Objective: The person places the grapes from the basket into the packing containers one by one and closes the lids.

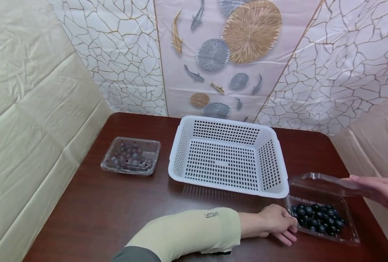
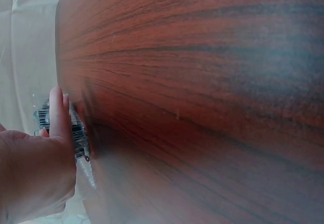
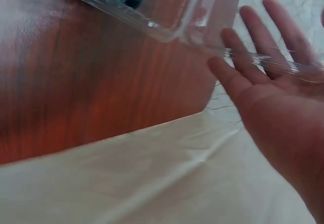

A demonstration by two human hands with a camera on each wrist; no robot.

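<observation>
A clear plastic clamshell box (image 1: 351, 222) of dark grapes (image 1: 318, 218) stands at the table's right, its lid (image 1: 331, 179) raised. My left hand (image 1: 276, 220) is at the box's left edge and seems to pinch its rim; the left wrist view shows that hand (image 2: 38, 168) against the box's side (image 2: 78, 133). Behind the raised lid are the straight, spread fingers of my right hand (image 3: 273, 77), the lid's edge (image 3: 283, 64) crossing them on the palm side. In the head view the right hand (image 1: 384, 189) is partly cut off.
A white perforated basket (image 1: 228, 187) stands at the back middle, beside the box. To its left lies a second lidded clamshell (image 1: 151, 145) with reddish grapes (image 1: 130, 154). The dark wooden table (image 1: 92, 214) has cloth walls round it.
</observation>
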